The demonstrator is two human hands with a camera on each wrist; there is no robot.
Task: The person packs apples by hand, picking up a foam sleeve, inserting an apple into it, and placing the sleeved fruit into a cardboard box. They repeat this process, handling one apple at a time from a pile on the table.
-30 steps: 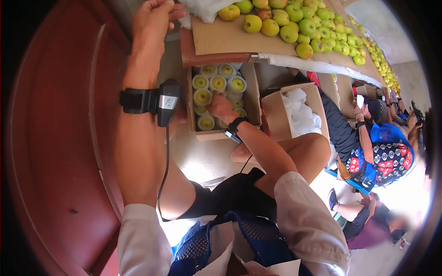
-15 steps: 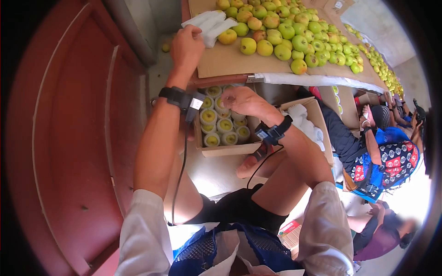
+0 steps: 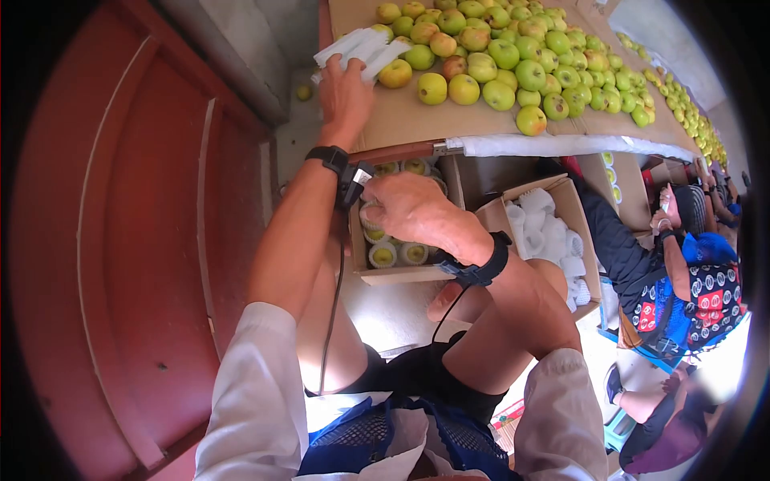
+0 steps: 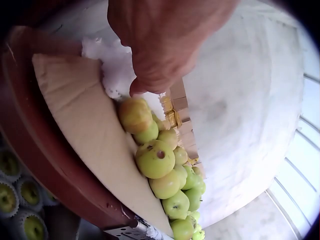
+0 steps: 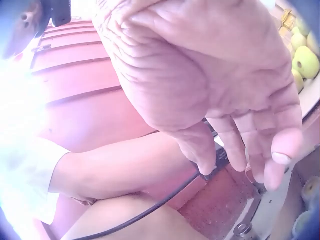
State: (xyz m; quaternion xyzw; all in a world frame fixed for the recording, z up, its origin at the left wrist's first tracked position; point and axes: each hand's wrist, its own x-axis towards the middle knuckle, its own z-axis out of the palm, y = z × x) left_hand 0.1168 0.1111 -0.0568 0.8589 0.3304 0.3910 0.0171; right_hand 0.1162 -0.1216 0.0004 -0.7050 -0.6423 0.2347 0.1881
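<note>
My left hand [image 3: 346, 100] is at the flattened white foam fruit nets [image 3: 377, 54] on the near left corner of the table, its fingers spread over them. In the left wrist view the same nets [image 4: 117, 67] lie under that hand, next to an apple [image 4: 135, 115]. My right hand [image 3: 421, 210] hovers over a cardboard box [image 3: 401, 275] of apples in foam nets [image 3: 383, 255] and hides part of them. Its fingers are loosely bent with nothing between them in the right wrist view.
Many loose green and reddish apples [image 3: 529, 76] cover the cardboard-topped table. A second box [image 3: 561, 192] holds white foam nets [image 3: 533, 232]. A red panelled door [image 3: 160, 264] stands at the left. Other people sit at the right, near a patterned backpack [image 3: 706, 297].
The left hand has come from left of the table onto the foam nets. The right hand has risen out of the apple box and moved slightly left above it.
</note>
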